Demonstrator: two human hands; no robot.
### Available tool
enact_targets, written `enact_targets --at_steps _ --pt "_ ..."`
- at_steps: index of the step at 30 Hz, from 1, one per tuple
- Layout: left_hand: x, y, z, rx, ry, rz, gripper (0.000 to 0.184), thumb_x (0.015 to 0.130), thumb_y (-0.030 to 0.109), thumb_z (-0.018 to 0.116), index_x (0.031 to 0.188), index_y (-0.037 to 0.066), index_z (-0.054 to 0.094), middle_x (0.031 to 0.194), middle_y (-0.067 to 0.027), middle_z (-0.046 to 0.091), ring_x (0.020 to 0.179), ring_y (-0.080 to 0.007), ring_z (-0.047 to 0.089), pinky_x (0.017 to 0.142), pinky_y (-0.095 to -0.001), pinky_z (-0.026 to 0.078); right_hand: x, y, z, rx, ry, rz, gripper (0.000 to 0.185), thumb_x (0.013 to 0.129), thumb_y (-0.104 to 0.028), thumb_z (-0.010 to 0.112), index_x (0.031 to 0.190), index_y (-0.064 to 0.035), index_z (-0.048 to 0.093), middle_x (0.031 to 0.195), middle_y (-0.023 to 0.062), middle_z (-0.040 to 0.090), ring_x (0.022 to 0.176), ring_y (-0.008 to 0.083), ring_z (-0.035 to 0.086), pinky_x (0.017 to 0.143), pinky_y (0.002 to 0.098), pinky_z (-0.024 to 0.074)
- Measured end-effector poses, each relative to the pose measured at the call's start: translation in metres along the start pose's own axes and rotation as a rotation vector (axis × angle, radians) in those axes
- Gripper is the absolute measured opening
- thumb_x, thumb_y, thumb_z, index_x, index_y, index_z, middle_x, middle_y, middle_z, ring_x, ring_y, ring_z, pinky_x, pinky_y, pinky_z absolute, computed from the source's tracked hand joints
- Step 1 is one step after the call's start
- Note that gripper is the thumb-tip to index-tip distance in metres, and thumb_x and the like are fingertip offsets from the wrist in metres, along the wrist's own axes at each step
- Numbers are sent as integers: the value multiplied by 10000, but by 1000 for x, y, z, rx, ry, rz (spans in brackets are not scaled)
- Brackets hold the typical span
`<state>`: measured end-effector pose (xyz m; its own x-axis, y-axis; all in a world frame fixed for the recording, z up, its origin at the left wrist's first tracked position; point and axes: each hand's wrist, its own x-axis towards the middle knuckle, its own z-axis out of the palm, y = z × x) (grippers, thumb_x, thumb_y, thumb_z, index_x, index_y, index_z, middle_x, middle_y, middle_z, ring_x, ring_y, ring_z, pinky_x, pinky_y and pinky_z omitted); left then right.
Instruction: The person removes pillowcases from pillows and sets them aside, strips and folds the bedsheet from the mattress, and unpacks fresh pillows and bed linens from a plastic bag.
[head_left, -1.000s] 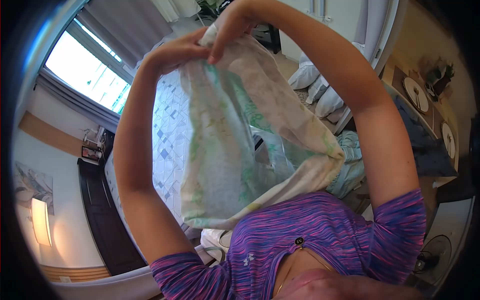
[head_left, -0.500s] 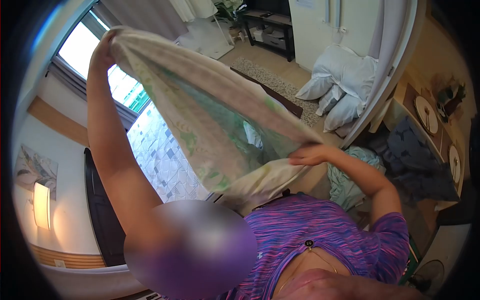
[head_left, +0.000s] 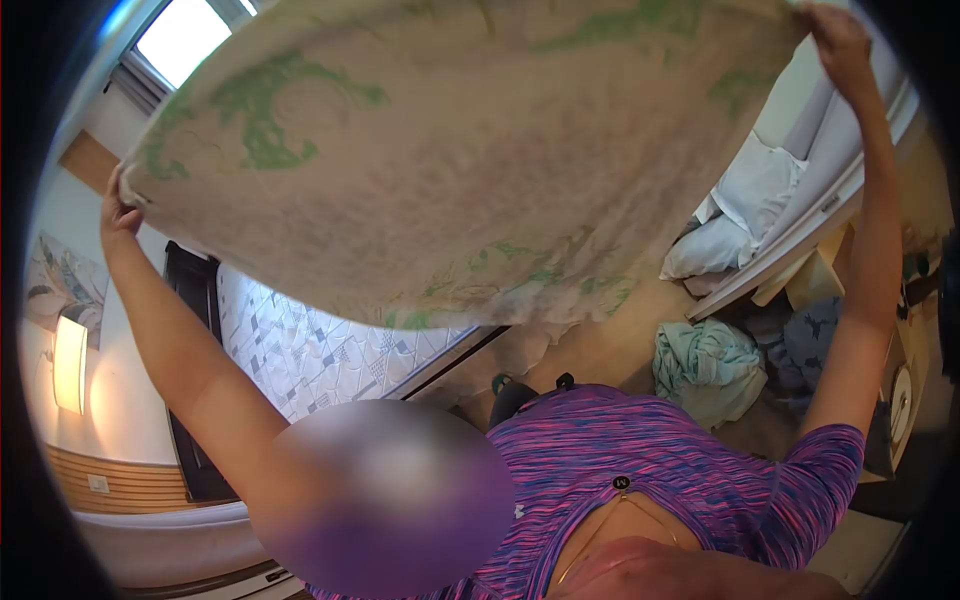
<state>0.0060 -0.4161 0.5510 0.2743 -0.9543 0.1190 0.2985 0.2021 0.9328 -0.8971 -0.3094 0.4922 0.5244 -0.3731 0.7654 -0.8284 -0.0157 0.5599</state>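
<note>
A cream bedsheet (head_left: 450, 170) with green scroll patterns is spread wide in the air across the upper part of the view. My left hand (head_left: 122, 208) is closed around one corner at the far left. At the upper right, my right hand (head_left: 842, 48) grips another corner, its arm raised. The sheet hangs between both hands and covers much of the room behind it. Below its lower edge shows a mattress (head_left: 290, 335) with a grey and blue geometric pattern.
A crumpled mint-green cloth (head_left: 705, 370) lies on the floor to the right, with dark blue fabric (head_left: 815, 335) beside it. White pillows (head_left: 745, 210) are piled further back. A lit wall lamp (head_left: 70, 365) is at left, near a dark headboard (head_left: 195, 400).
The sheet has opened from a bunched, slanting shape into a wide spread. My right hand has moved up and outward to the right; my left hand has moved lower and further left.
</note>
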Motion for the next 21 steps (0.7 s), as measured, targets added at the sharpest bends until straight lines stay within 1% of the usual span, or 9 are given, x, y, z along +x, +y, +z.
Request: enact_targets --at_steps 1,3,5,6,10,13,16,19,21 --pt "-10 5 -1 -4 11 -2 269 833 185 481 1025 8 544 1050 -131 559 988 -252 522 907 -405 385 31 -28 -20 42 -140 260 474 726 -458 577 952 -47 510 797 143 515 917 276 400 781 460 255" --pt "-31 5 -1 -142 169 259 315 854 210 443 1084 7 510 1122 -143 513 1059 -273 471 933 -417 355 67 -60 -1 -80 452 111 412 709 -462 581 691 -55 524 588 69 509 646 247 480 684 466 292" --pt "-10 -12 -32 -79 228 222 343 860 224 426 1117 4 485 1153 -146 487 1091 -285 441 945 -421 340 94 -97 35 -18 320 -50 437 727 -456 562 595 -43 505 541 50 500 555 257 460 646 441 311" --pt "5 -30 -51 -40 240 102 337 858 220 432 1114 7 487 1132 -140 505 1065 -268 465 934 -408 356 106 -124 46 -93 -175 180 226 685 -302 603 752 -86 609 699 126 577 809 288 522 836 460 294" --pt "61 -117 -81 42 211 -136 310 846 216 454 1070 10 513 1063 -126 547 992 -231 520 874 -385 415 132 -204 186 88 -164 130 113 646 -177 587 616 -68 577 637 110 556 722 287 535 790 438 350" --pt "129 -156 -109 61 292 -108 280 846 201 444 1037 14 527 1036 -120 560 962 -225 535 850 -379 431 175 -254 251 22 -226 236 188 678 -178 564 834 -75 576 685 114 567 735 286 540 804 433 374" --pt "168 -123 -120 7 296 -12 274 837 188 440 1024 8 529 1032 -123 560 955 -234 536 848 -377 429 217 -276 297 15 -26 290 243 699 -140 517 935 -96 554 709 117 572 741 298 539 810 452 366" --pt "162 -63 -122 -84 143 211 307 806 200 464 1029 -4 525 1044 -142 550 986 -265 514 887 -398 390 263 -264 277 21 -61 326 161 696 -107 485 805 -84 601 719 139 585 767 283 550 775 445 372" --pt "146 -11 -135 -94 307 328 335 806 223 450 1042 -5 516 1091 -169 522 1051 -293 470 893 -438 378 286 -250 254 2 44 369 128 689 -115 485 720 -69 600 706 123 595 757 280 559 750 443 376"
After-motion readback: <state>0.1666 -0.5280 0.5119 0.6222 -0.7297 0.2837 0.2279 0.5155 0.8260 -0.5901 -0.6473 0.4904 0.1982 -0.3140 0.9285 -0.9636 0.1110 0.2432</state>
